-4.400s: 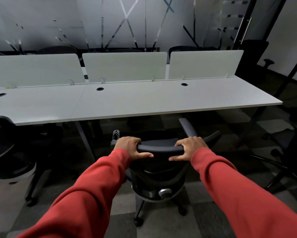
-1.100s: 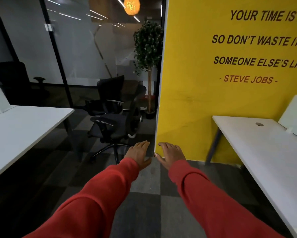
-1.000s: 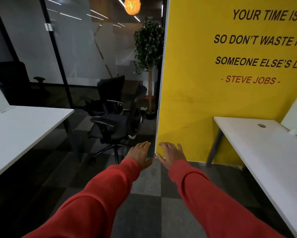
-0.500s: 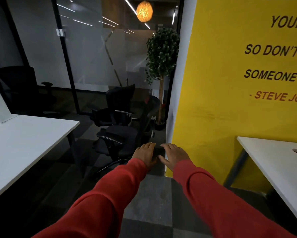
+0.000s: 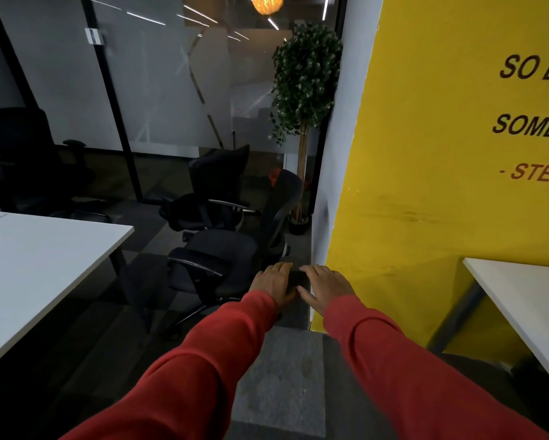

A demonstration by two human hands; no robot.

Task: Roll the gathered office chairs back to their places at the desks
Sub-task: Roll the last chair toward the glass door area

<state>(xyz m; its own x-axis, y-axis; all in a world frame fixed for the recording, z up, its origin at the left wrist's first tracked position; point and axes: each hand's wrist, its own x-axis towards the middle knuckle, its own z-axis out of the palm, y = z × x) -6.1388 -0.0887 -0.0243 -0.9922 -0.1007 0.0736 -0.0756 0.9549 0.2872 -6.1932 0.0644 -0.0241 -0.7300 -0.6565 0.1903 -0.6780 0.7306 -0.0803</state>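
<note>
Out to the left of the hands, a white desk [image 5: 44, 258] edges the aisle. Just beyond the fingertips stand two black office chairs, the nearer chair [image 5: 222, 258] side-on and the farther chair [image 5: 216, 192] behind it by the glass partition. A few seconds ago both hands were clamped on a chair's backrest at a desk. Now the left hand [image 5: 271, 285] and the right hand [image 5: 325, 289] reach forward side by side, palms down with fingers straight and holding nothing. In the last second the two chairs have drawn much closer. That suggests one chair is parked and the nearer one is next, a short reach ahead and not yet touched. Past the right hand a leafy plant [image 5: 305, 77] stands at the wall's corner. Right of it, the yellow wall [image 5: 425, 185] carries dark lettering cut by the frame edge: "SO D…", "SOME…" and, in red, "- STEV…". Far right of the hands a second white desk [image 5: 527, 300] juts in.
</note>
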